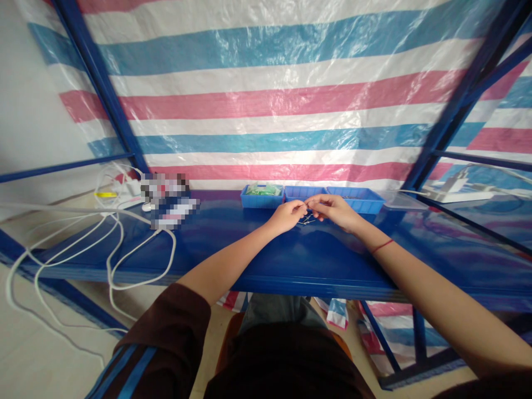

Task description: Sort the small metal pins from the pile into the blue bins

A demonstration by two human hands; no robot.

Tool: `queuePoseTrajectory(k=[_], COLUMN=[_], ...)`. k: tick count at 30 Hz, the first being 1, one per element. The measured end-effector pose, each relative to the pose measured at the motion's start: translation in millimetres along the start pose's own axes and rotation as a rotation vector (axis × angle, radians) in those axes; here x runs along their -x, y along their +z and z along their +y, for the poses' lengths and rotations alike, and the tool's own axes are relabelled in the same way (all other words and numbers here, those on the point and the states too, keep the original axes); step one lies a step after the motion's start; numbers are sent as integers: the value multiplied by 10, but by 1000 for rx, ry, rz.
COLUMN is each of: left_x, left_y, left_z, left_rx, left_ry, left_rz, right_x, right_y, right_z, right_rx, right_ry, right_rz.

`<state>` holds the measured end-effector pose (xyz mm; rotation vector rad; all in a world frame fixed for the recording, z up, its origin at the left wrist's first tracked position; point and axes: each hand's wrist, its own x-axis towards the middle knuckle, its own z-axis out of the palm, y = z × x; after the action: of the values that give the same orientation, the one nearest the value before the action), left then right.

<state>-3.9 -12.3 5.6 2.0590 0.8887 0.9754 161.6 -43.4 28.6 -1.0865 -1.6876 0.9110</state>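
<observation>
While both arms are stretched forward over the blue counter (291, 260), the left hand (288, 215) and the right hand (334, 211) are brought together near the far edge, fingertips almost touching. A small metal piece (307, 220), thin and wiry, is pinched between them; its exact shape is too small to tell. It is held just above the counter surface, in front of the row of trays. Both hands are closed in a fine pinch rather than a full fist: the left is curled with thumb and forefinger on the piece, the right is laid over it from the other side.

Along the far edge three shallow blue trays are lined up side by side: the left tray (262, 197) with greenish packets in it, the middle tray (300, 193), and the right tray (361, 199) with small dark parts that cannot be made out. A clear lid or dish (401, 200) is set just beside the right tray. Toward the left end, white cables (120, 244) are looped across the counter and down over its near edge.

For work this fine, it is judged that the piece is best kept low over the counter, so that anything dropped is caught near the trays. The wrists are best steadied, and only light fingertip pressure is called for, since a thin wire part is easily bent.
</observation>
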Motion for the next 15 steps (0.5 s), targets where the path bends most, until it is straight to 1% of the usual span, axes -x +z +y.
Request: queuePoseTrajectory(k=[7,15], left_x=[-3,-8], left_y=[12,13], left_z=[-8,-18], left_rx=[8,-2], left_ry=[-18,17], left_rz=[-22,9], right_x=[1,-18], right_y=[12,5], right_z=[-22,14], right_rx=[29,71], right_ry=[-35,-76], right_rz=[4,91])
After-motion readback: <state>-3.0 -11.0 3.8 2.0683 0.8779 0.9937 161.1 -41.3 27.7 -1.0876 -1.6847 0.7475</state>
